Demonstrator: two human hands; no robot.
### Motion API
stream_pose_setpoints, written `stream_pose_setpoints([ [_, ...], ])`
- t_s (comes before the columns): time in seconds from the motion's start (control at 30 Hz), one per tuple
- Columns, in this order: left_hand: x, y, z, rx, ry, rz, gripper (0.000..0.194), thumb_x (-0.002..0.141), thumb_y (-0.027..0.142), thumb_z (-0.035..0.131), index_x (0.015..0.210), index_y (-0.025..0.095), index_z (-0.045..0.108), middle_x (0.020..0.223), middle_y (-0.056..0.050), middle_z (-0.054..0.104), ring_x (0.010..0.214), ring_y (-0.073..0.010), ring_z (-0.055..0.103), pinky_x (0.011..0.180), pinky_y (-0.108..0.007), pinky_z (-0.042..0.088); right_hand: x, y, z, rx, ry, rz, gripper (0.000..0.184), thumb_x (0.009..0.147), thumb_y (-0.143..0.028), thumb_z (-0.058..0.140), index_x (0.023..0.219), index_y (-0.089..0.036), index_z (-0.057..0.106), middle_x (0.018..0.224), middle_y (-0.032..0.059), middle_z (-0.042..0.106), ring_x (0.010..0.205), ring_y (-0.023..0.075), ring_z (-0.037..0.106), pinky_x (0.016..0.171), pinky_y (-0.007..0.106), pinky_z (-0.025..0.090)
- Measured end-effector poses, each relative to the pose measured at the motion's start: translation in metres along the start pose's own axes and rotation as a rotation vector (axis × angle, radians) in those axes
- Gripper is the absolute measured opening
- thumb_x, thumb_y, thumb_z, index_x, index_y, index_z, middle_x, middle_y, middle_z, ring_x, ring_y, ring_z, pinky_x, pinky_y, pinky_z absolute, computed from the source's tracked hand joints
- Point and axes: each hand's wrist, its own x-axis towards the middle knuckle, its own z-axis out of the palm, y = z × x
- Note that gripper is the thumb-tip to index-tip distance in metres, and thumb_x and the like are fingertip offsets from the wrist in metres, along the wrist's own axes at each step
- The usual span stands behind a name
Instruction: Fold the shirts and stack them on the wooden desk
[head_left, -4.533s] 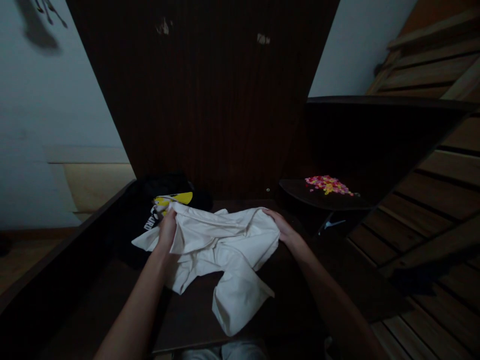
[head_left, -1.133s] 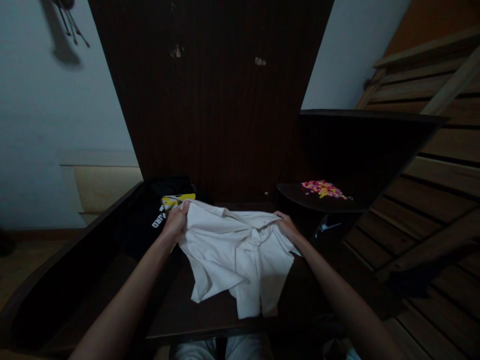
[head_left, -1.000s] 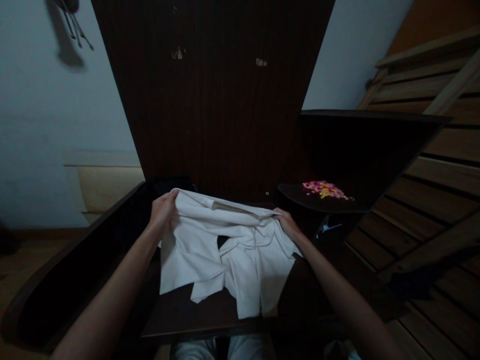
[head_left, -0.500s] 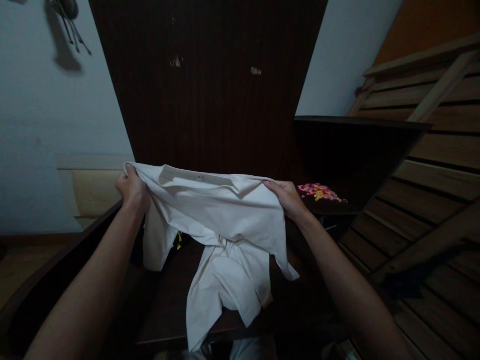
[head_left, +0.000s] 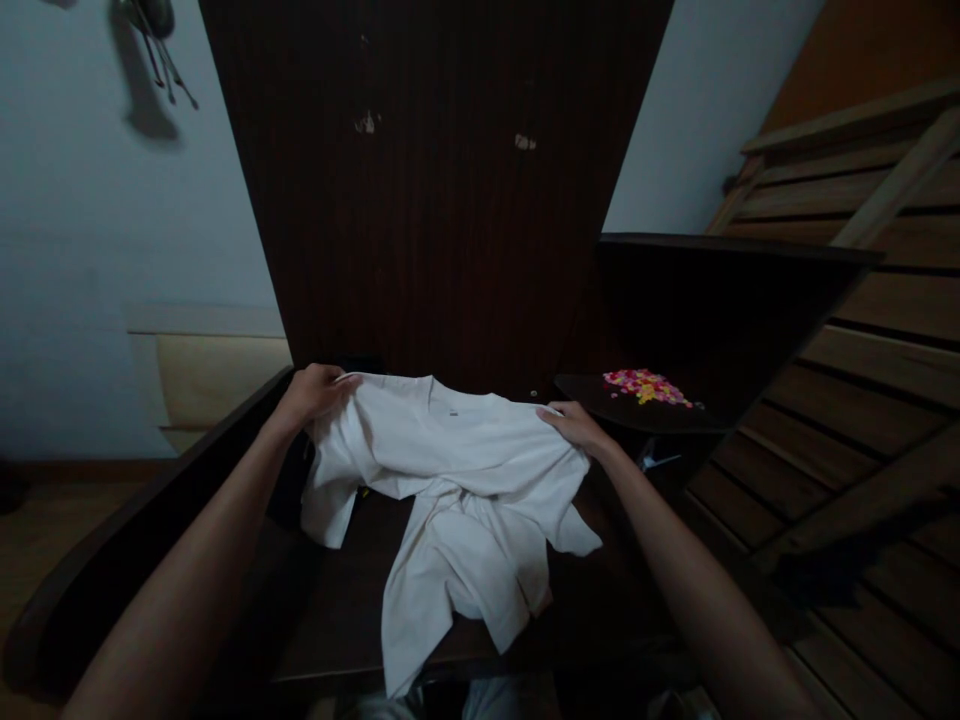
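Note:
A white T-shirt point(head_left: 450, 480) lies spread on a dark wooden table point(head_left: 337, 610), collar toward the far side, its lower part bunched and hanging over the near edge. My left hand point(head_left: 311, 390) is closed on the shirt's left shoulder. My right hand point(head_left: 574, 425) grips the right shoulder, fingers pressed on the cloth. The shirt hides most of a dark garment at the table's far left.
A tall dark wooden panel point(head_left: 442, 180) stands behind the table. To the right, a dark shelf point(head_left: 645, 410) carries a heap of small pink and yellow pieces point(head_left: 646, 386). Wooden slats point(head_left: 862, 330) fill the right side. A raised dark rail point(head_left: 135, 540) borders the table's left.
I lifted the shirt by its shoulders and pulled it wide, then lowered it. It now lies flatter on the table with the collar facing away.

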Motion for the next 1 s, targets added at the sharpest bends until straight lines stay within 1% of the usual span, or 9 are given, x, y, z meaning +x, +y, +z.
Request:
stream_pose_setpoints([
  [0.1, 0.002, -0.001, -0.001, 0.008, 0.092, 0.061, 0.042, 0.075, 0.055, 0.051, 0.051, 0.021, 0.055, 0.049, -0.003, 0.052, 0.053, -0.0189, 0.051, 0.049, -0.025, 0.03, -0.001, 0.015, -0.003, -0.011, -0.084, 0.037, 0.05, 0.06, -0.066, 0.063, 0.058, -0.016, 0.06, 0.053, -0.003, 0.053, 0.057, 0.0136, 0.048, 0.054, 0.023, 0.034],
  [0.2, 0.006, 0.0, -0.007, 0.047, 0.091, 0.057, 0.048, 0.075, 0.061, 0.049, 0.05, 0.02, 0.055, 0.047, -0.003, 0.05, 0.052, -0.0186, 0.051, 0.049, -0.025, 0.029, 0.001, 0.023, -0.006, 0.011, -0.08, 0.043, 0.05, 0.063, -0.065, 0.063, 0.061, -0.016, 0.063, 0.054, -0.0026, 0.056, 0.057, 0.0144, 0.05, 0.055, 0.024, 0.037],
  [0.3, 0.012, 0.002, -0.012, 0.112, 0.051, 0.044, 0.05, 0.074, 0.062, 0.051, 0.05, 0.019, 0.057, 0.047, -0.004, 0.052, 0.052, -0.0191, 0.053, 0.051, -0.026, 0.03, 0.006, 0.023, -0.005, -0.051, 0.06, 0.01, 0.046, 0.07, -0.061, 0.058, 0.062, -0.016, 0.063, 0.057, -0.001, 0.058, 0.06, 0.0165, 0.053, 0.055, 0.025, 0.037],
  [0.43, 0.022, 0.003, -0.005, 0.209, 0.127, 0.108, 0.046, 0.078, 0.059, 0.051, 0.062, 0.019, 0.065, 0.056, -0.008, 0.059, 0.061, -0.0232, 0.059, 0.054, -0.027, 0.033, 0.014, 0.021, 0.006, -0.242, 0.305, -0.026, 0.043, 0.08, -0.054, 0.05, 0.065, -0.017, 0.066, 0.063, 0.003, 0.063, 0.067, 0.0209, 0.06, 0.056, 0.025, 0.036],
  [0.57, 0.021, 0.008, 0.02, 0.442, 0.144, 0.122, 0.031, 0.087, 0.036, 0.048, 0.097, 0.016, 0.07, 0.089, -0.017, 0.069, 0.082, -0.0305, 0.064, 0.065, -0.033, 0.043, 0.022, 0.022, 0.025, -0.46, 0.316, 0.079, 0.034, 0.086, -0.048, 0.052, 0.08, -0.021, 0.072, 0.077, 0.0093, 0.071, 0.077, 0.0238, 0.066, 0.062, 0.027, 0.04],
  [0.67, 0.013, 0.019, 0.044, 0.653, 0.139, 0.3, 0.034, 0.082, 0.013, 0.047, 0.111, 0.013, 0.065, 0.11, -0.021, 0.064, 0.106, -0.0343, 0.059, 0.084, -0.04, 0.045, 0.025, 0.023, 0.041, -0.64, 0.164, 0.179, 0.026, 0.087, -0.041, 0.056, 0.09, -0.022, 0.073, 0.091, 0.0139, 0.072, 0.085, 0.027, 0.067, 0.068, 0.031, 0.043],
  [0.73, 0.005, 0.029, 0.063, 0.695, 0.096, 0.428, 0.039, 0.08, 0.006, 0.046, 0.114, 0.012, 0.064, 0.118, -0.021, 0.061, 0.117, -0.034, 0.052, 0.094, -0.042, 0.041, 0.026, 0.021, 0.052, -0.761, 0.091, 0.131, 0.021, 0.087, -0.032, 0.057, 0.093, -0.02, 0.073, 0.1, 0.0162, 0.071, 0.094, 0.0294, 0.065, 0.075, 0.035, 0.044],
  [0.87, -0.012, 0.047, 0.103, 0.583, -0.224, 0.395, 0.036, 0.09, 0.016, 0.042, 0.119, 0.011, 0.063, 0.112, -0.021, 0.064, 0.112, -0.0302, 0.058, 0.092, -0.038, 0.045, 0.028, 0.015, 0.076, -0.837, 0.041, -0.119, 0.022, 0.086, -0.018, 0.055, 0.099, -0.018, 0.072, 0.111, 0.0152, 0.068, 0.11, 0.0281, 0.057, 0.092, 0.036, 0.042],
  [1.0, -0.024, 0.052, 0.142, 0.558, -0.398, 0.352, 0.042, 0.091, 0.041, 0.05, 0.109, 0.008, 0.069, 0.106, -0.024, 0.068, 0.106, -0.0355, 0.063, 0.087, -0.043, 0.048, 0.03, 0.016, 0.098, -0.648, -0.206, -0.274, 0.032, 0.093, -0.022, 0.047, 0.115, -0.016, 0.069, 0.126, 0.0127, 0.064, 0.12, 0.0231, 0.055, 0.101, 0.03, 0.04],
])
